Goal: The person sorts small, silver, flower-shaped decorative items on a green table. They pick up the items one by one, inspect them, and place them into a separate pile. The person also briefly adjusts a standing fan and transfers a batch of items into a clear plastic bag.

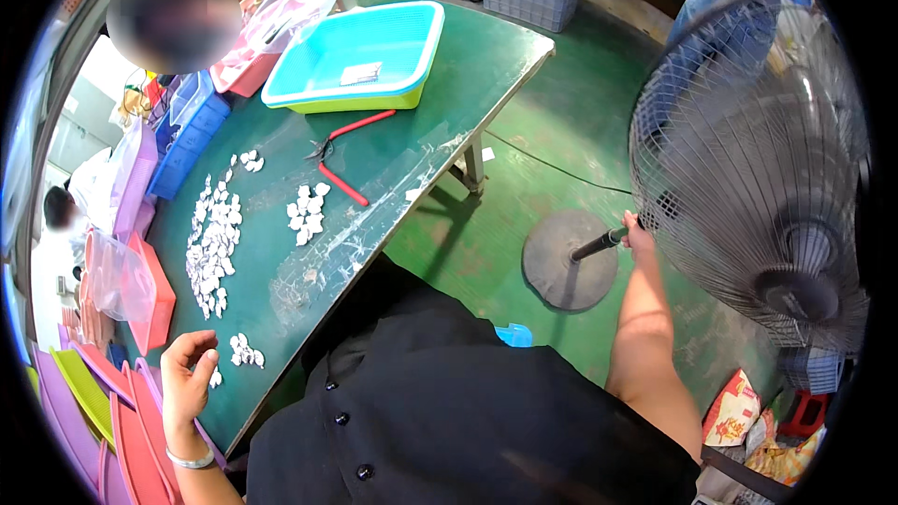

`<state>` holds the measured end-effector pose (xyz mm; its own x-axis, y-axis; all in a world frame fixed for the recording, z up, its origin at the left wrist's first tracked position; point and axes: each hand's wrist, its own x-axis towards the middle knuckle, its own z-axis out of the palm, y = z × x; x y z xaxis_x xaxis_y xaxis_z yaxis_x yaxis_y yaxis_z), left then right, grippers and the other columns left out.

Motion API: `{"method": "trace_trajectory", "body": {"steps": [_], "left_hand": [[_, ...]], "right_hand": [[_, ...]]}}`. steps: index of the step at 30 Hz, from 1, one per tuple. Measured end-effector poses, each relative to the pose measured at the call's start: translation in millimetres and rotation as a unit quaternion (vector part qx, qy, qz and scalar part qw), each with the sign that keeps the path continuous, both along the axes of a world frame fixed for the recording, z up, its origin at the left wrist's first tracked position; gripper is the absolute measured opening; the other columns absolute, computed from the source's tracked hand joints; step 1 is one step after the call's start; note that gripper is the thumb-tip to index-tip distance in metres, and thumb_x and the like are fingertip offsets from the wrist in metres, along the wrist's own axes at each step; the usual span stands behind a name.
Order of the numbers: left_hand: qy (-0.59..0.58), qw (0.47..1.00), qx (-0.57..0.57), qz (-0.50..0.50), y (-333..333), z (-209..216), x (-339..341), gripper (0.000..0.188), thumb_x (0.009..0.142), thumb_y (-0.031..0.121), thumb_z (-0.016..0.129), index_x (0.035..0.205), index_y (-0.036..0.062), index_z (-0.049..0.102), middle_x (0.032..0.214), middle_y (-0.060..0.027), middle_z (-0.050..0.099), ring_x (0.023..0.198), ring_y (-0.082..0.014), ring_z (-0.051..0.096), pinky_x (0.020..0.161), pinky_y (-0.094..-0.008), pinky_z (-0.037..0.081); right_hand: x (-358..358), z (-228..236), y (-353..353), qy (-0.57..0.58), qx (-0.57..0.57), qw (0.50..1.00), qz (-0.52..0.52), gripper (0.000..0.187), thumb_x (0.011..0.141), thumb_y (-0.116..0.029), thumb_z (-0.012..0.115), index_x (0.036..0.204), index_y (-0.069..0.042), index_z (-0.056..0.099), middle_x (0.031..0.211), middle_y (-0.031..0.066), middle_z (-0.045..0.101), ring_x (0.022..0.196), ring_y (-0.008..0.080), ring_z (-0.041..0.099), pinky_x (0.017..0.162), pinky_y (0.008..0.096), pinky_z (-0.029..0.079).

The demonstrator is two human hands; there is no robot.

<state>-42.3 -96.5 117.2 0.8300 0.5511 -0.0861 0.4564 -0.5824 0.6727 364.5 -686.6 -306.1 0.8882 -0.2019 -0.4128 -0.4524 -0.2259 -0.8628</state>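
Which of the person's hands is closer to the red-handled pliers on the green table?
Left. The left hand rests at the table's near edge, well short of the pliers. The right hand is off the table, gripping the fan.

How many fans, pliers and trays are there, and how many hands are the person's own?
Standing fan: 1
Red-handled pliers: 1
Turquoise tray: 1
Person's own hands: 2, the left hand by the small white pieces, the right hand on the fan's pole
Total: 5

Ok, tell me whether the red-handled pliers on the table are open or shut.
Open: the red-handled pliers lie on the green table with handles spread wide apart.
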Motion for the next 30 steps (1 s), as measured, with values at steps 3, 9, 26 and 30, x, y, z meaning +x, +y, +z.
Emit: {"method": "trace_trajectory", "body": {"steps": [3,9,26,30], "left_hand": [[-0.002,1.0,0.0,-0.004,-3,0,3,0.022,0.077,-0.001,0.058,0.099,-0.0035,0.059,0.086,-0.007,0.061,0.078,-0.0115,0.057,0.071,-0.0245,0.046],[-0.001,1.0,0.009,-0.001,2,-8,-4,0.021,0.076,-0.002,0.058,0.098,-0.0034,0.059,0.084,-0.0066,0.06,0.074,-0.0104,0.056,0.067,-0.024,0.046],[0.022,1.0,-0.011,-0.018,63,-32,-17,0.022,0.076,0.001,0.058,0.097,-0.0047,0.059,0.085,-0.0095,0.061,0.077,-0.0142,0.059,0.07,-0.026,0.047],[0.021,0.999,-0.032,-0.018,72,-37,-10,0.022,0.075,0.0,0.058,0.097,-0.0048,0.059,0.086,-0.0095,0.061,0.078,-0.0148,0.059,0.071,-0.0265,0.048]], "right_hand": [[-1,16,19,-0.013,-0.034,0.992,-0.119,0.032,0.081,-0.038,0.062,0.088,-0.007,0.057,0.078,0.0039,0.059,0.044,0.0134,0.047,0.038,0.0279,0.04],[5,35,65,-0.072,0.034,0.949,-0.305,0.023,0.08,-0.023,0.066,0.082,-0.003,0.053,0.063,0.0065,0.053,0.035,0.0143,0.042,0.029,0.0269,0.034],[-19,56,83,0.014,-0.023,0.851,-0.524,0.034,0.077,-0.032,0.068,0.085,-0.001,0.055,0.062,0.0074,0.053,0.038,0.0172,0.047,0.032,0.0293,0.041],[-34,73,87,0.019,0.008,0.832,-0.554,0.035,0.078,-0.03,0.067,0.085,0.001,0.052,0.063,0.0082,0.053,0.038,0.0179,0.045,0.031,0.0287,0.04]]}}
